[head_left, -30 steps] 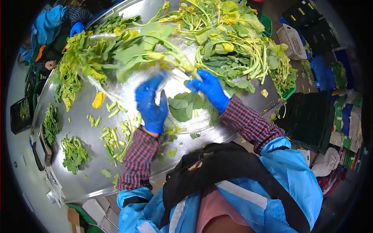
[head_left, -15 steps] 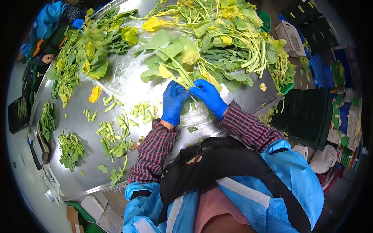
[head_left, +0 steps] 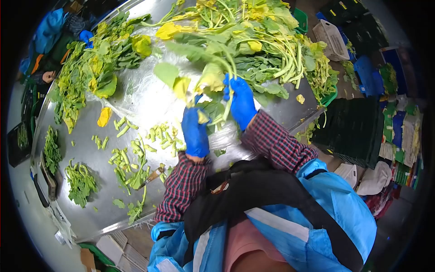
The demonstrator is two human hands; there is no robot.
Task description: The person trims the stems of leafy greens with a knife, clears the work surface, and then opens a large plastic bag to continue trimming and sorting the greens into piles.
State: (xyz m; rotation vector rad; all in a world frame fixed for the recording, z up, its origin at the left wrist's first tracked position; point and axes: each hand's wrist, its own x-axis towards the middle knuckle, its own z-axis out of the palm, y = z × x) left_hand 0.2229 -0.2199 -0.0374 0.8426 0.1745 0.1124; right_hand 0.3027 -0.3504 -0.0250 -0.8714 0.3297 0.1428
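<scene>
In the head view, my right hand (head_left: 242, 102), in a blue glove, is closed around the stem of a leafy green (head_left: 230, 68). Its leaves point away from me and the cut stem end hangs below my fingers. To its left my left hand (head_left: 195, 133), gloved too, pinches a yellowed leaf (head_left: 181, 87) beside the stems. Part of that leaf is blurred. Short cut stem pieces (head_left: 164, 139) lie on the metal table left of my left hand. A knife (head_left: 153, 176) rests near my left sleeve, partly among trimmings.
A large heap of yellowing greens (head_left: 272, 50) covers the far side. Another pile (head_left: 97, 63) lies far left, near a co-worker's blue-gloved hand (head_left: 86, 38). Small bunches (head_left: 81, 182) sit at the left. Dark stacked crates (head_left: 349, 131) and a white basket (head_left: 331, 40) stand right of the table.
My hands have moved apart. The right has risen slightly with the stem, while the left has dropped a little, holding a yellowed leaf.
</scene>
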